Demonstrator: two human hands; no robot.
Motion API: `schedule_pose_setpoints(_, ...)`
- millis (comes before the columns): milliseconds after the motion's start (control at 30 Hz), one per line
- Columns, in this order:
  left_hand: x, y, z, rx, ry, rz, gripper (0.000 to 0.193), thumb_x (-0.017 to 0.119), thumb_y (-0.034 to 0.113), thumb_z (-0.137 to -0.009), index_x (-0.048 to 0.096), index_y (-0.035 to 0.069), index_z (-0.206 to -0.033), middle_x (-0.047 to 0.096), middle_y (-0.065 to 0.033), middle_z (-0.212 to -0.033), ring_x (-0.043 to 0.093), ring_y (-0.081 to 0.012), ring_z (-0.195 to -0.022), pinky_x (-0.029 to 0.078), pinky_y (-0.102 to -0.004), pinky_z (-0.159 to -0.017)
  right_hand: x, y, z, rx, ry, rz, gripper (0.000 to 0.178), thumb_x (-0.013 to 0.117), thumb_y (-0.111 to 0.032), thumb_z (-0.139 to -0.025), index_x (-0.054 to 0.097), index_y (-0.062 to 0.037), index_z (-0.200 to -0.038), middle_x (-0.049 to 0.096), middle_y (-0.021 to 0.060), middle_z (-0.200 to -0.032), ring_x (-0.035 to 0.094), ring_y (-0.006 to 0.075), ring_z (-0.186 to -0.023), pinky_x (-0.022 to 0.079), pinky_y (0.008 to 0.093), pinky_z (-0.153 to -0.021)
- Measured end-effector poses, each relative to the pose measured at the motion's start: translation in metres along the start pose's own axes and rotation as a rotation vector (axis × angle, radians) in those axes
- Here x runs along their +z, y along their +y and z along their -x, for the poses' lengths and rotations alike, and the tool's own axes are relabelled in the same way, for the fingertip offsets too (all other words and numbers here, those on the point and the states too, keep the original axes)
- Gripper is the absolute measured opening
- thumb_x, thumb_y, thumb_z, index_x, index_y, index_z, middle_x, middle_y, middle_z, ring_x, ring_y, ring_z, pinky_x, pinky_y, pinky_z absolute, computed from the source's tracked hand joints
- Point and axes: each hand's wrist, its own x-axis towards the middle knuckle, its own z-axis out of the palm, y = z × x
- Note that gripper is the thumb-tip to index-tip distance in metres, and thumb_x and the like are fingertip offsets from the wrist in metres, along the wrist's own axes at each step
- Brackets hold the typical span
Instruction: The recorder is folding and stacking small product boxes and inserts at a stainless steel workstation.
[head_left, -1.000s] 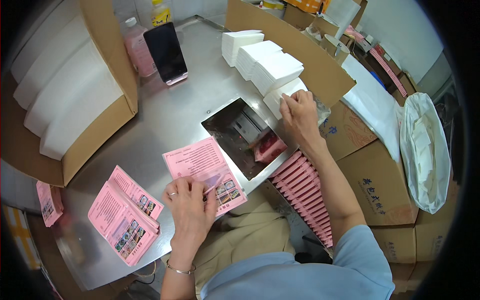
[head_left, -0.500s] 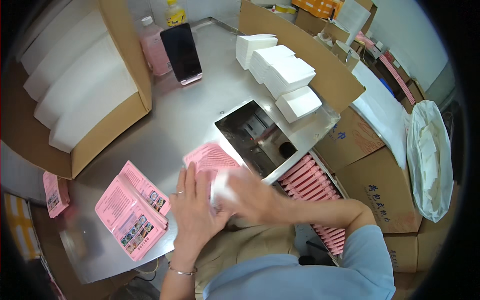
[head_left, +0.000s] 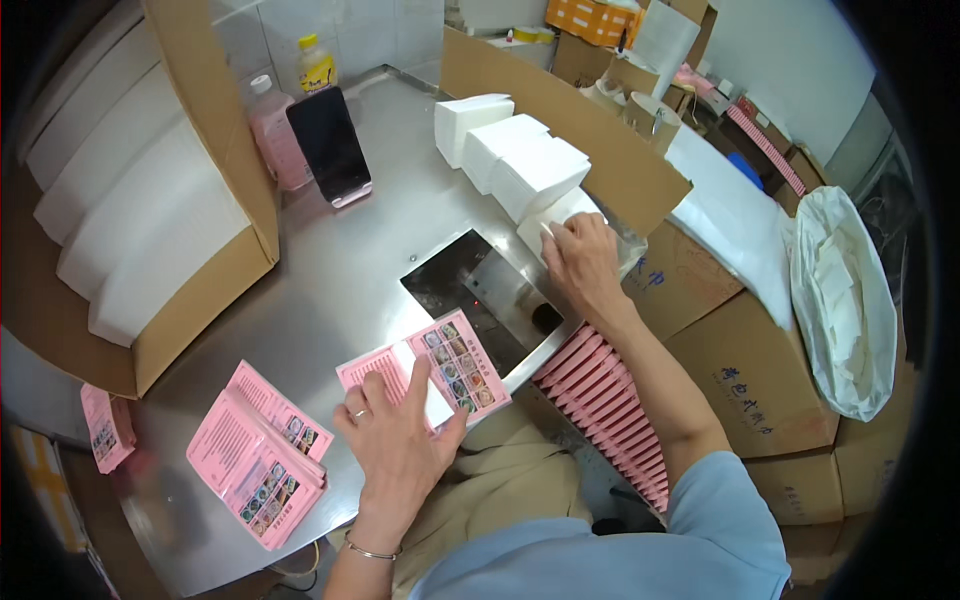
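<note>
My left hand [head_left: 395, 430] rests with spread fingers on a pink printed packet [head_left: 470, 355] at the table's front edge. A white folded tissue [head_left: 437, 407] lies across the packet's middle, partly under those fingers. Further right, my right hand [head_left: 588, 268] reaches over the corner of a square opening [head_left: 440, 275] to the nearest stack of white folded tissues [head_left: 560, 208]. Its thumb and fingers are closed on the near edge of that stack; how many tissues they grip is hidden. A pile of pink printed packets [head_left: 235, 455] lies left of my left hand.
A carton [head_left: 205, 310] of white tissue stacks stands at the left. A phone [head_left: 330, 145] leans on a stand before two bottles. Below the table's right edge is a box of pink filled packs [head_left: 605, 405]. Brown cartons [head_left: 770, 390] and a white bag [head_left: 845, 300] stand further right.
My right hand has moved from beside my left hand out to the tissue stack. The pink packet now lies flat under my left hand with a tissue on it. The view has shifted slightly.
</note>
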Motion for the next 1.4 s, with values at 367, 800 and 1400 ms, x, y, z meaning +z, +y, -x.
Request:
schedule_pose_setpoints(367, -0.002, -0.013, 0.005, 0.146, -0.101, 0.211, 0.050, 0.073, 0.028, -0.080, 0.064, 0.007, -0.124, 0.056, -0.0187, -0.123, 0.052, -0.0367, -0.099, 0.046, -0.0479, -0.081, -0.007, -0.028, 0.025, -0.155, 0.109, -0.401, 0.050, 0.060, 0.004, -0.079, 0.059, -0.0002, -0.130, 0.059, 0.0199, -0.127, 0.055, 0.0386, -0.120, 0.046, 0.0508, -0.098)
schedule_pose_setpoints(800, -0.028, -0.019, 0.016, 0.031, -0.056, 0.457, 0.066, 0.069, 0.000, -0.073, 0.055, 0.007, -0.137, 0.059, -0.0167, -0.097, 0.057, -0.0352, -0.087, 0.047, -0.0463, -0.079, 0.042, -0.085, 0.015, -0.076, -0.411, -0.755, 0.018, 0.051, -0.009, -0.092, 0.064, 0.0003, -0.100, 0.066, 0.0303, -0.096, 0.065, 0.0474, -0.092, 0.051, 0.0542, -0.085)
schedule_pose_setpoints(1400, -0.024, -0.049, 0.020, 0.109, 0.076, 0.372, 0.024, 0.066, -0.001, -0.086, 0.060, 0.003, -0.109, 0.063, -0.0137, -0.102, 0.057, -0.0344, -0.092, 0.043, -0.0455, -0.083, 0.013, 0.014, 0.008, 0.023, 0.077, -0.264, 0.027, 0.069, -0.006, -0.080, 0.067, -0.0029, -0.107, 0.062, 0.0152, -0.104, 0.059, 0.0339, -0.100, 0.047, 0.0478, -0.086)
